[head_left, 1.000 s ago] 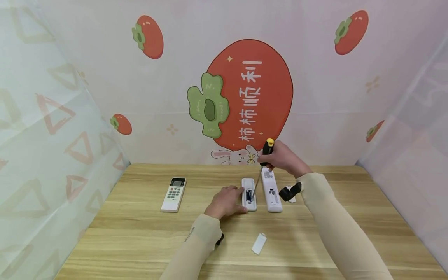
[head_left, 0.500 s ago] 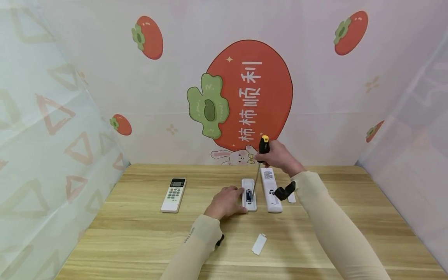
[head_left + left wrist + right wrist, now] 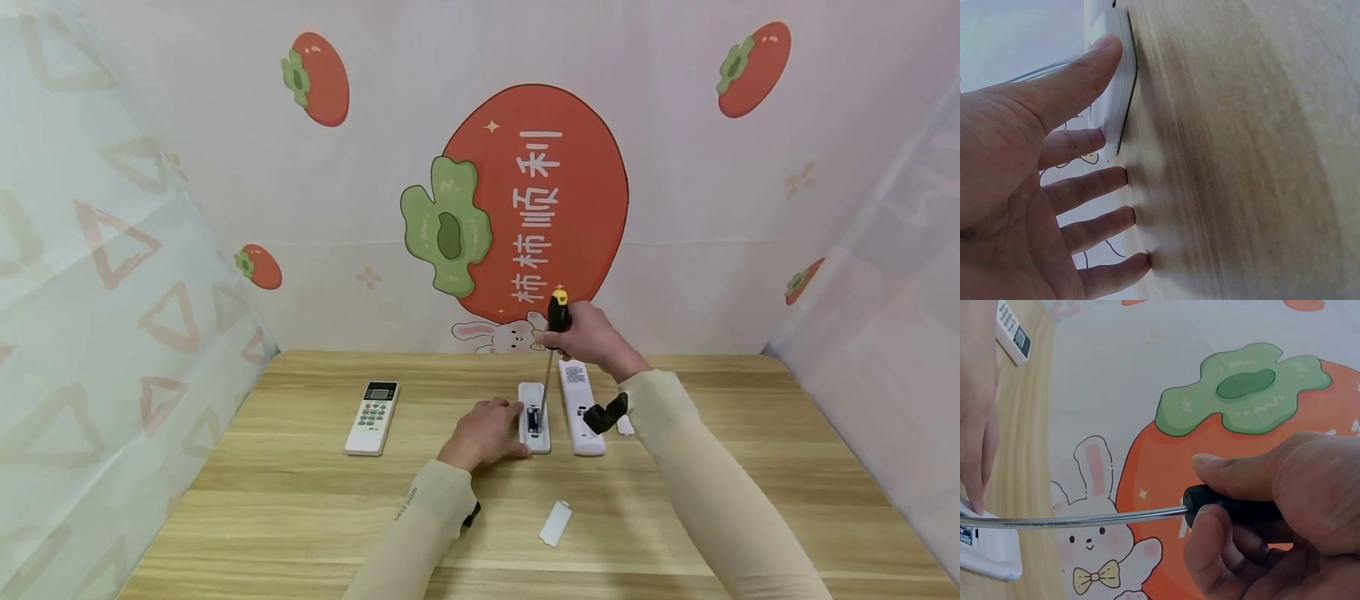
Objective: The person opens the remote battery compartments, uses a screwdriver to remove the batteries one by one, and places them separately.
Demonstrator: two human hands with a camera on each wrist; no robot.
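My right hand (image 3: 596, 337) grips the black-and-yellow handle of a screwdriver (image 3: 558, 315) between thumb and curled fingers. Its long metal shaft (image 3: 1104, 519) slants down to the battery compartment of a white remote control (image 3: 534, 393), which lies back side up. Dark batteries (image 3: 533, 419) sit in that compartment; whether the tip touches them, I cannot tell. My left hand (image 3: 483, 433) steadies this remote with fairly straight fingers. In the left wrist view the thumb (image 3: 1094, 65) lies against its near end and the index finger touches its side, while the other fingertips meet the wooden table.
A longer white remote (image 3: 583, 417) lies back side up to the right, partly behind the black wrist strap. A white battery cover (image 3: 556, 523) lies in front, another small white piece (image 3: 625, 425) at right. Leftward is a remote with buttons (image 3: 371, 418). A printed wall backs the table.
The screwdriver handle has moved left with my right hand, so the shaft stands more upright over the compartment. My left hand and the remote have stayed in place.
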